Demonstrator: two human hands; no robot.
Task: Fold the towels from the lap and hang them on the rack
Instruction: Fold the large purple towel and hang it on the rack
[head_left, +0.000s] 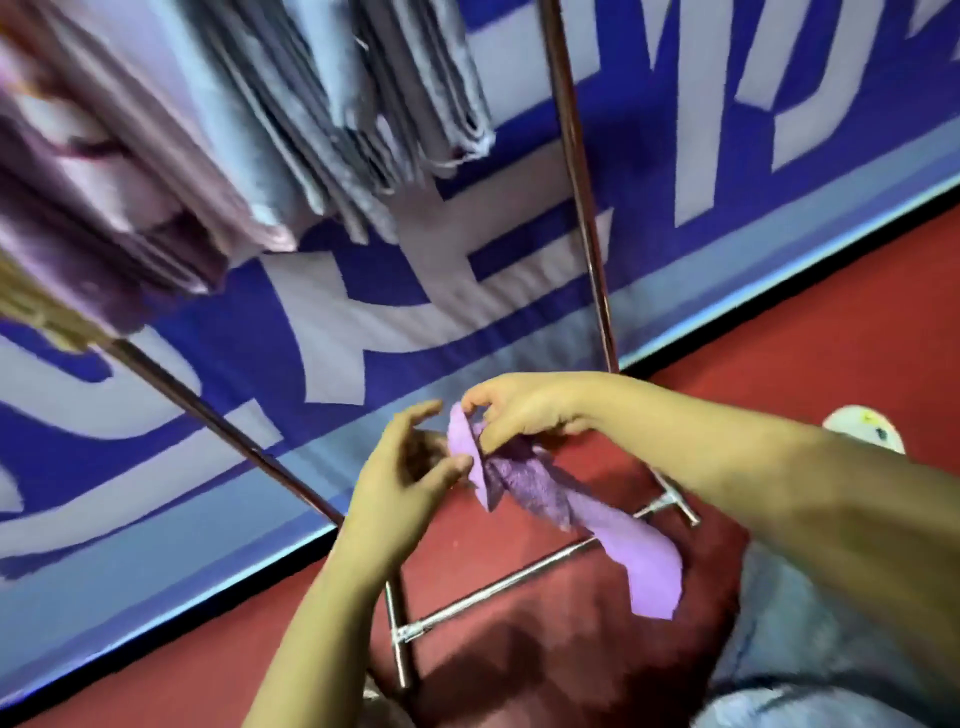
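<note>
The right hand (524, 410) pinches the purple towel (550, 499), dangling above the floor by the rack (576, 171). The left hand (410, 467), fingers spread wide, only touches it. That thin pinch could slip and drop it.

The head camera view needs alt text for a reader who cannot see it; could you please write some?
The right hand pinches the top of a crumpled purple towel that dangles down, while the left hand touches its edge. Behind stands a metal rack hung with folded grey and pink towels, on a red floor.
</note>
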